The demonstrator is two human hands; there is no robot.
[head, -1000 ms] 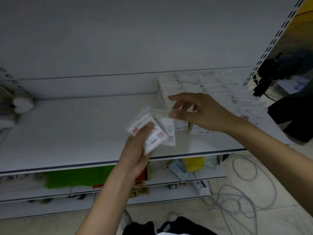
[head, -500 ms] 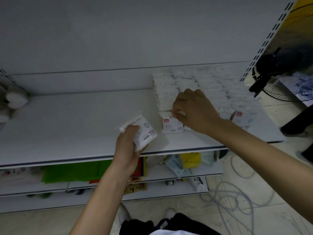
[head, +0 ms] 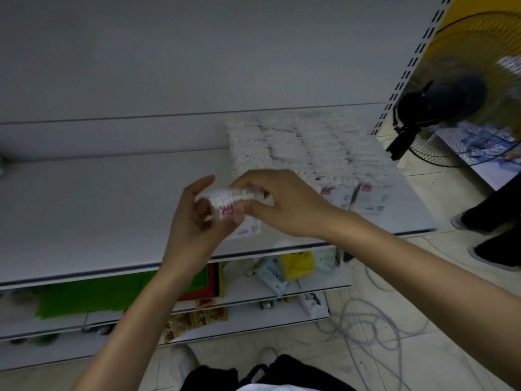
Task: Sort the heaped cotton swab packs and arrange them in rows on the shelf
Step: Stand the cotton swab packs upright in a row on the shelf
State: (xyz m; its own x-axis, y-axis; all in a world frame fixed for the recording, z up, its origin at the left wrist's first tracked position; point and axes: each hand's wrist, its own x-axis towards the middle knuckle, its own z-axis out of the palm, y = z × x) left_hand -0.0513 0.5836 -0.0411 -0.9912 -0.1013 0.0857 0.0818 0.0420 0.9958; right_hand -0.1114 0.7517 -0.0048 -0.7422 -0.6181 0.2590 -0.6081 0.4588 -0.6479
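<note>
Above the front lip of the shelf (head: 84,215), a swab pack (head: 225,200) is held between both hands, off the board and just left of the laid rows. The left hand (head: 194,230) cups it from below with its fingers curled round it and the thumb raised. The right hand (head: 284,207) pinches its upper edge with bent fingertips. Half a second ago the right hand was down at the front of the leftmost row, pressing a pack into place, while the left held its stock apart near the shelf lip. Now the right has come back to meet the left. I judge that one more pack has been laid and the next is being handed over for that row. Counted: two hands and one pack clearly between them. A pale packet face (head: 248,227) shows just under the right hand, and I cannot tell whether it is held or lies on the shelf. The rows of packs (head: 298,148) number four by my count, though blur makes this unsure, and their single packs are too smeared to count. Two front packs show red labels, one (head: 339,194) beside the other (head: 372,193). Further out are two lower shelves (head: 324,286) with mixed goods, one fan (head: 442,105) and a tangle of cables (head: 363,328) on the floor.
</note>
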